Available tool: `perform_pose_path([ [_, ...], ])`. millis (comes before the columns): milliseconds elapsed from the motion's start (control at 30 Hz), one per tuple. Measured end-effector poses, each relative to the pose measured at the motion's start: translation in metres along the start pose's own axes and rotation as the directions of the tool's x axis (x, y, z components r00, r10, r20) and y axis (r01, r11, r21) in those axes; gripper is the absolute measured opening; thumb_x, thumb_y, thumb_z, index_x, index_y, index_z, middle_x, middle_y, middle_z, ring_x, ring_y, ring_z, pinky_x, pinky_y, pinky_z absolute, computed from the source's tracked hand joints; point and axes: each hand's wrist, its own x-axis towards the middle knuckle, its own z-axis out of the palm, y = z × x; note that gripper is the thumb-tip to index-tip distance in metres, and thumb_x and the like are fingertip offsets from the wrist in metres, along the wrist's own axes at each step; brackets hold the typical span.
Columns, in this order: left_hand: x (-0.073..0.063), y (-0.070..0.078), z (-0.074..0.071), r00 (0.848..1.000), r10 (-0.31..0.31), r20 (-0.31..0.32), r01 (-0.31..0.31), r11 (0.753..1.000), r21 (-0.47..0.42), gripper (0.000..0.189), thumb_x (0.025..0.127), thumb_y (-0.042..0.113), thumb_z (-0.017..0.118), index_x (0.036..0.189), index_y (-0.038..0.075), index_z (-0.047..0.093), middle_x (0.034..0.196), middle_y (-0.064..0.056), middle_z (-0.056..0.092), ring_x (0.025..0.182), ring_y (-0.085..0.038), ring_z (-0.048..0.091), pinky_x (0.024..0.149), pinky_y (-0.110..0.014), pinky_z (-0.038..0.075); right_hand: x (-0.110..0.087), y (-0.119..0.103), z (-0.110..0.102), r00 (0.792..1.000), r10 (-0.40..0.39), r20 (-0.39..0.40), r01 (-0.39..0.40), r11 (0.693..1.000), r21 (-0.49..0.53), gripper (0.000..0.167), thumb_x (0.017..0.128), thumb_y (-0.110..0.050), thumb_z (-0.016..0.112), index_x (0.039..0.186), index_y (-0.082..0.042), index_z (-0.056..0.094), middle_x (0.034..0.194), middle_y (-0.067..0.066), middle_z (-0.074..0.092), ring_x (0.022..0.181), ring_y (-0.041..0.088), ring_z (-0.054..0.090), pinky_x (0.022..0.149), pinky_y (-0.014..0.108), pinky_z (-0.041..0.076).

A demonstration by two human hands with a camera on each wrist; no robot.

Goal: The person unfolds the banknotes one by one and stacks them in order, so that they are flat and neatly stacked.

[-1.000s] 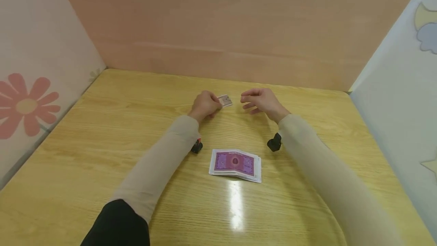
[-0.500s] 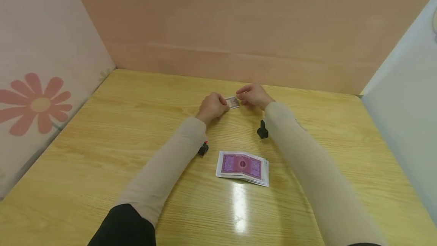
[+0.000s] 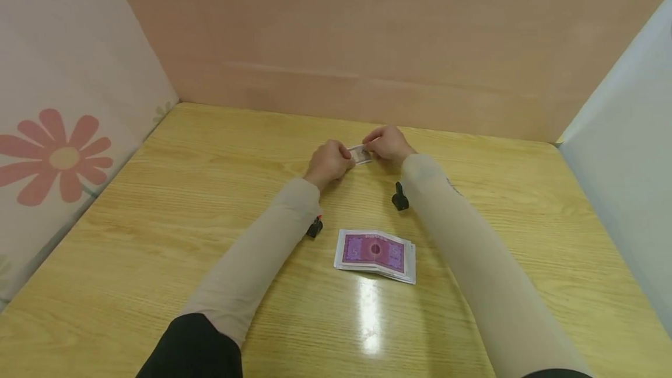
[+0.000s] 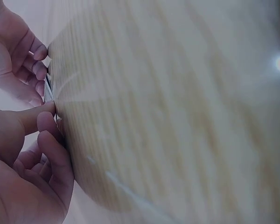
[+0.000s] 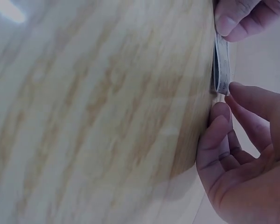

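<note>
Near the back of the table, a small folded banknote (image 3: pixel 360 154) spans the gap between both hands. My left hand (image 3: pixel 329 162) pinches its left end between thumb and fingers. At the opposite end, the thumb and forefinger of my right hand (image 3: pixel 389 143) pinch the edge. The right wrist view shows the folded layers of the banknote (image 5: pixel 222 65), standing slightly apart close to the tabletop. From the left wrist, only a thin sliver of the banknote (image 4: pixel 48 91) shows between the fingers.
A stack of purple banknotes (image 3: pixel 375 252), creased down the middle, lies on the wooden table (image 3: pixel 157 203) nearer the body. A tan panel (image 3: pixel 336 39) rises behind the table, with a flowered wall (image 3: pixel 58 159) at left and a pale wall (image 3: pixel 630 109) at right.
My right hand has moved left to the folded banknote and now pinches its right end. The left hand keeps its hold. The head view has shifted slightly.
</note>
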Motion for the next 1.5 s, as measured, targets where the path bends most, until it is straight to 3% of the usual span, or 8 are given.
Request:
perform_pose_path([
  [167, 0.000, 0.002, 0.002, 1.000, 0.013, 0.014, -0.013, 1.000, 0.018, 0.018, 0.094, 0.026, 0.074, 0.101, 0.013, 0.065, 0.072, -0.003, 0.064, 0.055, -0.012, 0.055, 0.052, -0.025, 0.043, -0.002, 0.006, -0.003, 0.999, 0.014, -0.029, -0.013, 0.999, 0.031, 0.020, 0.095, -0.011, 0.069, 0.111, 0.001, 0.071, 0.085, 0.007, 0.066, 0.063, 0.011, 0.060, 0.058, 0.022, 0.050],
  [333, -0.001, 0.000, 0.004, 1.000, 0.012, 0.022, -0.012, 1.000, 0.004, 0.020, 0.093, 0.028, 0.075, 0.100, 0.013, 0.063, 0.071, -0.003, 0.065, 0.054, -0.012, 0.056, 0.053, -0.025, 0.044, -0.007, 0.012, -0.007, 0.999, 0.032, -0.028, -0.028, 0.992, 0.125, 0.023, 0.093, -0.010, 0.072, 0.112, 0.003, 0.070, 0.072, 0.004, 0.067, 0.059, 0.011, 0.060, 0.054, 0.022, 0.049],
  [500, 0.002, -0.007, 0.000, 0.998, -0.017, 0.064, 0.025, 0.990, -0.140, 0.024, 0.091, 0.024, 0.078, 0.102, 0.010, 0.062, 0.086, -0.005, 0.068, 0.057, -0.012, 0.063, 0.055, -0.024, 0.048, -0.017, 0.017, -0.011, 0.999, 0.027, -0.025, -0.022, 0.983, 0.182, 0.026, 0.093, -0.010, 0.073, 0.114, 0.003, 0.069, 0.081, 0.008, 0.069, 0.067, 0.015, 0.061, 0.059, 0.027, 0.050],
  [700, 0.003, -0.020, -0.006, 0.995, -0.022, 0.093, 0.053, 0.934, -0.354, 0.023, 0.094, 0.023, 0.074, 0.105, 0.005, 0.064, 0.089, -0.008, 0.068, 0.057, -0.014, 0.064, 0.049, -0.024, 0.048, -0.029, 0.020, -0.016, 0.999, 0.050, -0.001, -0.048, 0.963, 0.265, 0.025, 0.098, -0.016, 0.068, 0.119, -0.002, 0.066, 0.102, 0.006, 0.071, 0.082, 0.019, 0.066, 0.070, 0.031, 0.051],
  [867, 0.006, -0.029, -0.012, 0.992, -0.039, 0.124, 0.097, 0.853, -0.512, 0.025, 0.101, 0.025, 0.065, 0.109, 0.001, 0.064, 0.088, -0.008, 0.066, 0.059, -0.014, 0.065, 0.047, -0.023, 0.049, -0.040, 0.016, -0.020, 1.000, 0.029, 0.008, -0.030, 0.936, 0.351, 0.024, 0.098, -0.016, 0.068, 0.119, -0.003, 0.065, 0.102, 0.005, 0.072, 0.083, 0.022, 0.066, 0.070, 0.032, 0.052],
  [1100, 0.008, -0.038, -0.023, 0.976, 0.028, 0.214, 0.105, 0.807, -0.581, 0.039, 0.105, 0.035, 0.054, 0.121, 0.000, 0.064, 0.102, -0.011, 0.068, 0.069, -0.016, 0.068, 0.053, -0.025, 0.053, -0.057, 0.013, -0.031, 0.999, -0.035, -0.006, 0.035, 0.921, 0.387, 0.026, 0.098, -0.020, 0.068, 0.119, -0.004, 0.064, 0.105, 0.005, 0.067, 0.094, 0.032, 0.062, 0.074, 0.038, 0.052],
  [1333, -0.002, -0.036, -0.032, 0.972, 0.123, 0.200, 0.039, 0.757, -0.653, 0.048, 0.104, 0.041, 0.055, 0.132, 0.003, 0.061, 0.115, -0.010, 0.069, 0.077, -0.018, 0.070, 0.062, -0.027, 0.056, -0.070, 0.014, -0.036, 0.998, -0.063, -0.003, 0.058, 0.904, 0.424, 0.022, 0.098, -0.017, 0.069, 0.114, -0.004, 0.064, 0.100, 0.005, 0.067, 0.082, 0.024, 0.060, 0.065, 0.030, 0.049],
  [1500, -0.013, -0.028, -0.036, 0.958, 0.203, 0.204, -0.007, 0.726, -0.687, 0.052, 0.101, 0.043, 0.060, 0.135, 0.004, 0.060, 0.123, -0.012, 0.068, 0.076, -0.018, 0.071, 0.073, -0.033, 0.058, -0.082, 0.011, -0.034, 0.998, -0.066, -0.003, 0.060, 0.896, 0.440, 0.019, 0.096, -0.017, 0.071, 0.111, -0.006, 0.067, 0.100, 0.006, 0.069, 0.077, 0.020, 0.059, 0.062, 0.030, 0.050],
])
